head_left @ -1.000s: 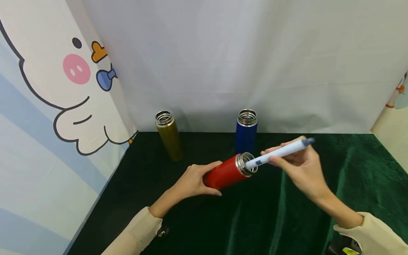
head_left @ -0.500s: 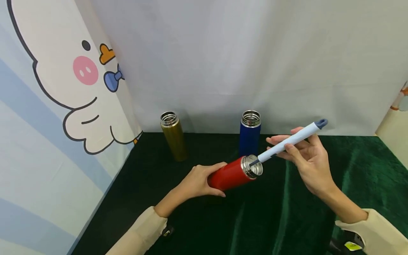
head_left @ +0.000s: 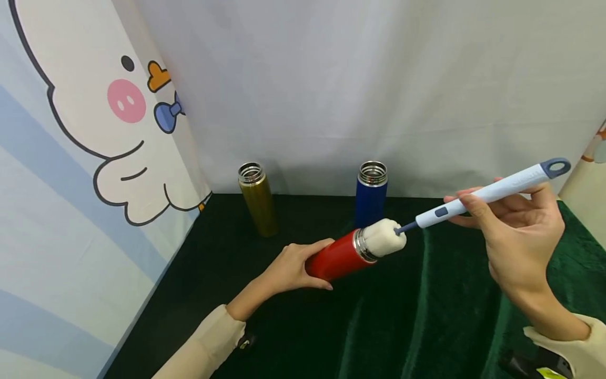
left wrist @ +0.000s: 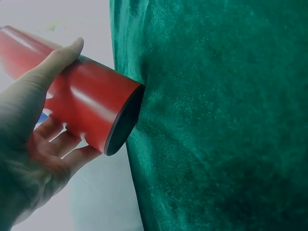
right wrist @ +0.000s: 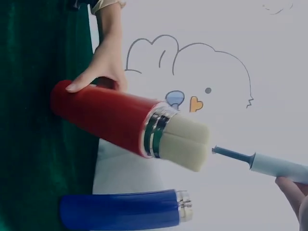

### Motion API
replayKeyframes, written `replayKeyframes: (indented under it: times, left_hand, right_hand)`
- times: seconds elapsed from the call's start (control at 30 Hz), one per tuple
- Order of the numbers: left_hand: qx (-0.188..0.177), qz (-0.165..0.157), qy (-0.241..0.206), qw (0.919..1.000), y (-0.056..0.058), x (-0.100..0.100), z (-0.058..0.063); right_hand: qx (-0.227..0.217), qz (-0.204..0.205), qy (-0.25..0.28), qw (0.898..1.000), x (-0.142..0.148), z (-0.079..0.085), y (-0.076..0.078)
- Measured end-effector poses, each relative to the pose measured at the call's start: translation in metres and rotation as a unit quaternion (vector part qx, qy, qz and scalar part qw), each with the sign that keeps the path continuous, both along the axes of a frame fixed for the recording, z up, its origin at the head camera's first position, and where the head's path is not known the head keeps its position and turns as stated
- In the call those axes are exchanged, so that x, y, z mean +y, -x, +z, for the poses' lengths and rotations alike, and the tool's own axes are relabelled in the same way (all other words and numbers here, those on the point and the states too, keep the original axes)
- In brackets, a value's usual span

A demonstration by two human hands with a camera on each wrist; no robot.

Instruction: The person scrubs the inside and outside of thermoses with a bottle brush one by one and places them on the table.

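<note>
My left hand [head_left: 284, 269] grips the lower part of a red bottle [head_left: 337, 259], which is tilted with its open metal mouth toward the right. In the left wrist view the thumb and fingers wrap round the bottle near its dark base [left wrist: 126, 120]. My right hand [head_left: 525, 237] pinches the pale blue handle of a bottle brush [head_left: 497, 190] between thumb and fingers. The brush's white sponge head [head_left: 385, 238] sticks partly out of the bottle's mouth, and its inner end is hidden inside. A thin dark rod joins sponge and handle.
Behind the red bottle stands a blue bottle [head_left: 371, 206] with no lid. A gold bottle [head_left: 258, 208], also lidless, is farther left. Dark green cloth [head_left: 454, 316] covers the table. A pale curtain [head_left: 303, 95] hangs at the back, a cartoon-printed sheet [head_left: 61, 210] at the left.
The right hand has drawn the brush up and to the right, so part of the sponge head now shows outside the bottle. The left hand and red bottle have hardly moved.
</note>
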State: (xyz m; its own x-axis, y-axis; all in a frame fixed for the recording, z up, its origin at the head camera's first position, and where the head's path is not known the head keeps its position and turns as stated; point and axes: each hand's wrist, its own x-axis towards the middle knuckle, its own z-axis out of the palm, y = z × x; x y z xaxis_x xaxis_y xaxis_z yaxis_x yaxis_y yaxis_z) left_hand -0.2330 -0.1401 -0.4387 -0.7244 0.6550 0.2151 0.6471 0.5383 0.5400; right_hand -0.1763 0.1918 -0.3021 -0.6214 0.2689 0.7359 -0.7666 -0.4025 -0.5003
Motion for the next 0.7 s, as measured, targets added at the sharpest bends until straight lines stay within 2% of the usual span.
replayKeyframes:
  times: [0.1, 0.17, 0.27, 0.37, 0.53, 0.7]
  left_hand:
    - [0.002, 0.001, -0.005, 1.0, -0.001, 0.001, 0.001]
    - [0.003, 0.002, -0.009, 1.0, -0.002, 0.001, 0.002]
    - [0.006, 0.0, -0.01, 0.9999, -0.003, 0.002, 0.002]
    - [0.013, -0.005, -0.006, 0.9999, -0.004, 0.003, 0.002]
    - [0.01, -0.009, -0.001, 0.9999, -0.005, 0.004, 0.001]
    - [0.0, -0.004, -0.007, 1.0, -0.003, 0.005, 0.003]
  right_hand:
    - [-0.016, -0.01, -0.016, 1.0, 0.004, 0.007, -0.003]
    - [-0.041, -0.018, -0.049, 0.998, 0.008, 0.011, -0.004]
    - [-0.084, -0.022, -0.116, 0.989, 0.014, 0.016, -0.003]
    - [-0.104, -0.011, -0.16, 0.982, 0.016, 0.015, -0.002]
    - [-0.083, 0.021, -0.187, 0.979, 0.011, 0.008, -0.002]
    - [-0.093, 0.016, -0.229, 0.969, 0.005, 0.0, -0.004]
